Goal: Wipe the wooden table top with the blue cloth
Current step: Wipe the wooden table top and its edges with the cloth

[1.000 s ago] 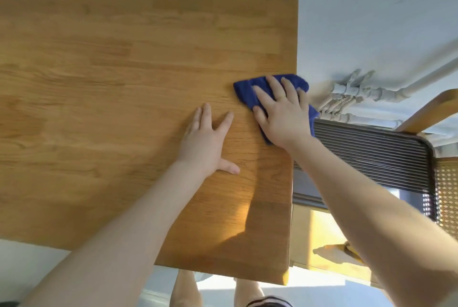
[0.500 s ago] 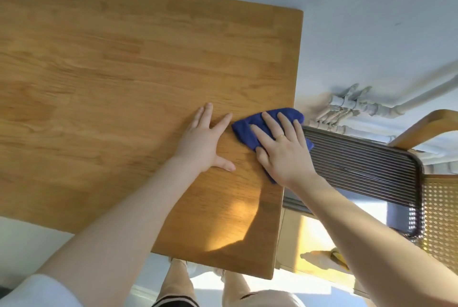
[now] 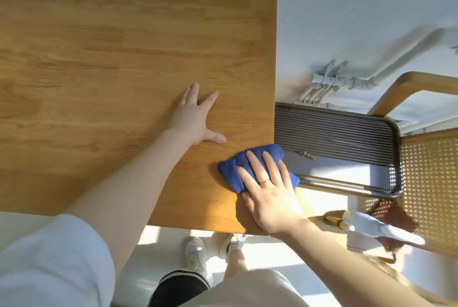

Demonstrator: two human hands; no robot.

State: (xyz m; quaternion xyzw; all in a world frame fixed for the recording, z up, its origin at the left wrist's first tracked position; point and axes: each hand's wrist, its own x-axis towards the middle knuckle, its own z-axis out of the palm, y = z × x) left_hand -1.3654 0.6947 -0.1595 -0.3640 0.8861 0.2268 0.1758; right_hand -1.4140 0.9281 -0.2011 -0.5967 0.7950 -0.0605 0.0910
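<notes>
Pale wall and painted pipes (image 3: pixel 347 82) back a wooden desk (image 3: pixel 111 58), with a ribbed dark tray (image 3: pixel 334 128) just beside its right edge and a cane-seat chair (image 3: pixel 431 170) farther right. On the desk's near right corner lies the blue cloth (image 3: pixel 238 170), bunched and overhanging the edge a little. Across it the right hand (image 3: pixel 270 197) lies flat, fingers straight, pressing it down; a ring shows on one finger. Further in, the left hand (image 3: pixel 195 120) rests palm down on bare wood, fingers spread and relaxed, arm extended, holding nothing.
</notes>
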